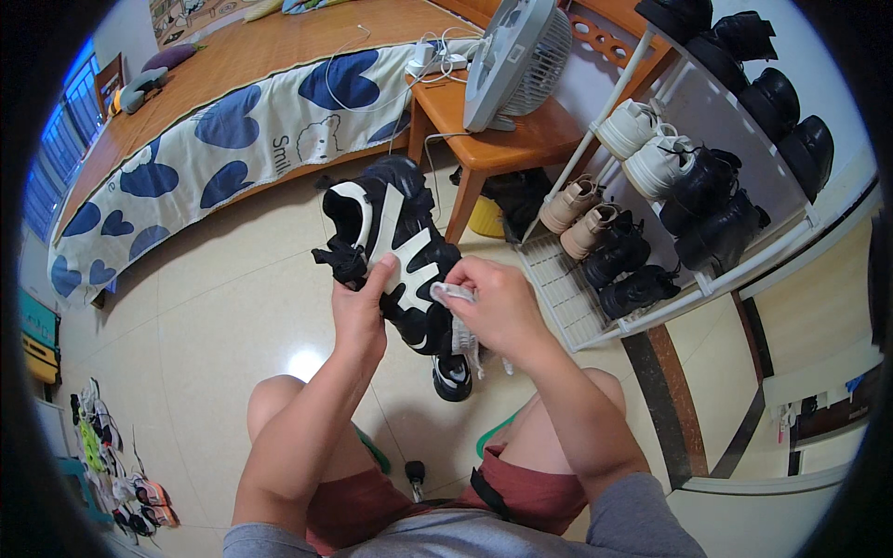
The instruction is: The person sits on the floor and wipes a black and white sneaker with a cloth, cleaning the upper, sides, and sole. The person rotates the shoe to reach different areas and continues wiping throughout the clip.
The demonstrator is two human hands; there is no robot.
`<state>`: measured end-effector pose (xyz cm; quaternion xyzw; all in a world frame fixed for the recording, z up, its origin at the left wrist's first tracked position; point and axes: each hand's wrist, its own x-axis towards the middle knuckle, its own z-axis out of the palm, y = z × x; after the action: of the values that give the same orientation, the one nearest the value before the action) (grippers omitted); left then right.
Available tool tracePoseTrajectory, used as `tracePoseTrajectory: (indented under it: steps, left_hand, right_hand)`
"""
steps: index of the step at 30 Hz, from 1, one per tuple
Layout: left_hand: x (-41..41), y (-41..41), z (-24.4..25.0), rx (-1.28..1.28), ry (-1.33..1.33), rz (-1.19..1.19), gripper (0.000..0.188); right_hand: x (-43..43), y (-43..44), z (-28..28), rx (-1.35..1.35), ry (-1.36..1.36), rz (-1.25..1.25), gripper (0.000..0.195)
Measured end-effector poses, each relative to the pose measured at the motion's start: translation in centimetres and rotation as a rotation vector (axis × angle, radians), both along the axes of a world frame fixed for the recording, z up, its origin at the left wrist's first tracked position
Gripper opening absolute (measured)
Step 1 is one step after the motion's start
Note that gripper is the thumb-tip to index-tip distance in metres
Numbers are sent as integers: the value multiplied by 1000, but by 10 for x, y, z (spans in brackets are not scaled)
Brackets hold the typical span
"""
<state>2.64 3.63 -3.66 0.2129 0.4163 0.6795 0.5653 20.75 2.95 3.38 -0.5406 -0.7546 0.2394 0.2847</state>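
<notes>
A black and white sneaker [408, 244] is held up before me, its opening towards the upper left and its laces hanging at the left. My left hand [363, 307] grips the shoe's near left side, thumb on the white side panel. Pinched in the fingers of my right hand [495, 300] is a white cloth [464, 335], its bunched end at the shoe's right edge and its frayed end hanging below. Another black and white shoe [452, 378] stands on the tiled floor, partly hidden beneath the held one. Between my feet lies a small black-headed brush-like thing [415, 471].
A white shoe rack [572, 314] with several pairs stands at the right. Beyond the shoe are a wooden stool [502, 150] holding a fan [513, 66] and a bed [279, 59]. Several shoes [104, 453] lie at the lower left.
</notes>
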Motion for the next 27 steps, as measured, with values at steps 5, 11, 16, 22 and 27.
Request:
tracePoseTrajectory:
  steps: [5,11,16,22,27]
  left_hand:
    - [3,-1,-7,13,62,-37,48]
    - [1,-1,4,21,11,-10,50]
    - [-1,1,-5,-18,44,-10,51]
    - [-3,1,-5,-27,58,2,49]
    - [-3,4,-6,-21,110,-8,49]
  right_hand:
    - [-14,1,-9,150,-130,-39,28]
    - [1,10,4,66,-189,-112,29]
    - [-15,4,-12,142,-157,-17,24]
    - [-6,10,-6,98,-232,-9,24]
    - [-1,8,-2,124,-245,4,20]
